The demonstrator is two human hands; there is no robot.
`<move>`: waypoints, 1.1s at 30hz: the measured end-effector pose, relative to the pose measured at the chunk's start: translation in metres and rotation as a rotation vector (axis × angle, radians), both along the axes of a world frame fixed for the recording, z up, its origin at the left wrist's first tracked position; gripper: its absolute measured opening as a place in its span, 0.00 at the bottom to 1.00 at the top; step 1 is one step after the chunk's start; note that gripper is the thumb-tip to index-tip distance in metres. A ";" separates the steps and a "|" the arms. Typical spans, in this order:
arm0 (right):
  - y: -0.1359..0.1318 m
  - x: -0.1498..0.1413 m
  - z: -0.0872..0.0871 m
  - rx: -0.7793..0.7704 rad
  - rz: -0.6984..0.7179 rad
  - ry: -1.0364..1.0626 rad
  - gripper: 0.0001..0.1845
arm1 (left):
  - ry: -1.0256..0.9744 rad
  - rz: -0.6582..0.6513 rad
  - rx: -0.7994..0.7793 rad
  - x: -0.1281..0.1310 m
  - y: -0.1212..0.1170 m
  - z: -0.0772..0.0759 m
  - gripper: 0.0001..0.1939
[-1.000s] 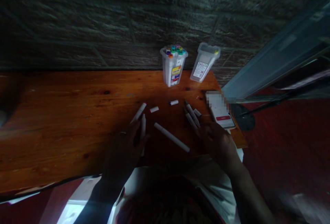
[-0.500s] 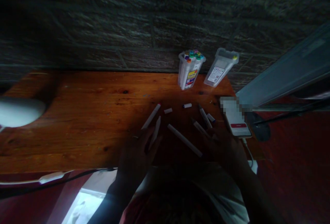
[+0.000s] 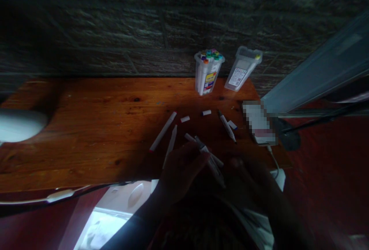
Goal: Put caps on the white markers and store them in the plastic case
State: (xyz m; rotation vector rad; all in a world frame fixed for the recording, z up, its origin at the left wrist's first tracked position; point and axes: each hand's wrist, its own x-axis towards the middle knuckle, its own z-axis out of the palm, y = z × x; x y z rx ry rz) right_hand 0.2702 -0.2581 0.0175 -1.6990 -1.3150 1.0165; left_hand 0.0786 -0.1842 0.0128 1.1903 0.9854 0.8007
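Observation:
Between the thumb and fingers of my left hand [image 3: 183, 169] is an uncapped marker [image 3: 211, 161], its tip pointing up and away. It crosses over another white marker [image 3: 189, 137] on the table. My right hand [image 3: 250, 175] is at the near edge, dark and slightly blurred, with its fingers extended and nothing seen in them. Left of my left hand lie a red-ended marker [image 3: 163, 131] and a white marker without a cap [image 3: 170, 146]. A dark-tipped uncapped marker [image 3: 227, 126] rests farther right, touching or close to a blue-edged cap [image 3: 232, 125].
Two loose caps, one red-edged [image 3: 185, 119] and one dark-ended [image 3: 206, 112], lie mid-table. A clear case of markers [image 3: 208, 75] and a nearly empty clear case [image 3: 241, 71] stand by the brick wall. A phone [image 3: 259, 123] with a cable is at right, a white rounded object [image 3: 21, 125] at left.
The uncapped marker by my right hand is now in my left hand, which has moved right. My right hand has drawn back toward the near edge. The view has shifted slightly.

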 end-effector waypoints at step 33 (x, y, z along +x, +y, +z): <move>-0.018 0.038 -0.008 0.026 -0.210 0.090 0.14 | -0.031 0.211 -0.019 -0.010 -0.005 -0.022 0.16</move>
